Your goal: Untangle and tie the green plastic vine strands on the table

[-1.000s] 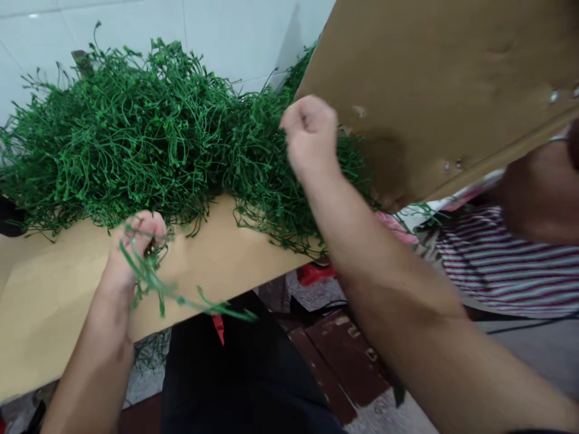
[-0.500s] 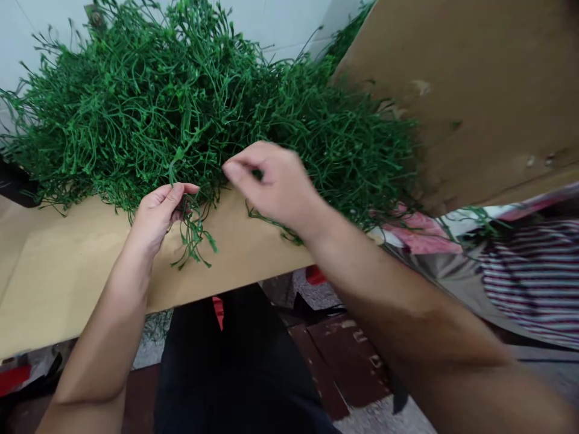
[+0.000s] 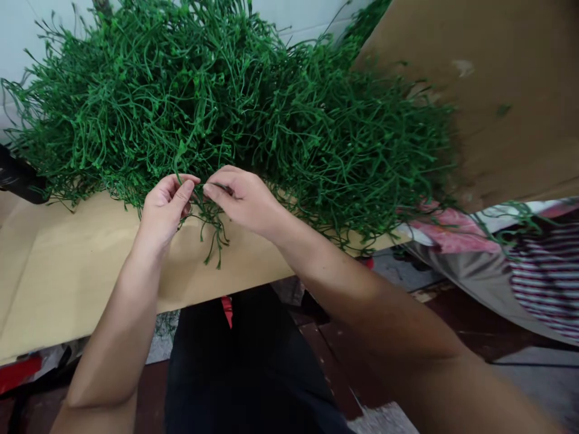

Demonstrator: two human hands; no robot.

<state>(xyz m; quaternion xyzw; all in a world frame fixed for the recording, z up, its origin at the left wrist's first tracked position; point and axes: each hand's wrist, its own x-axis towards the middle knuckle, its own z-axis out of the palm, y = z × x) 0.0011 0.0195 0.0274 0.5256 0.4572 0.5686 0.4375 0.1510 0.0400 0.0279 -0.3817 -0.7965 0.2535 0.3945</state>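
A sprig of green plastic-looking stems [image 3: 216,232] hangs below my fingers, its thin ends drooping over the tan board [image 3: 99,265]. My left hand [image 3: 168,205] pinches the sprig between thumb and forefinger. Close beside it, my right hand [image 3: 239,196] is closed in a pinch on a thin green stem, its fingertips almost touching the left ones. Just behind both hands rises a large heap of the same green stems [image 3: 181,102]. The exact joint between the pieces is hidden by my fingers.
A big brown cardboard sheet [image 3: 511,108] leans at the right. A black object [image 3: 20,178] stands at the left by the heap. Pink and white cloth [image 3: 465,232] and a person's striped garment [image 3: 547,283] are at the right. A pale wall [image 3: 298,18] is behind.
My right hand has come left and down from the heap to meet my left hand at the sprig. The left hand keeps its hold. The view has shifted slightly.
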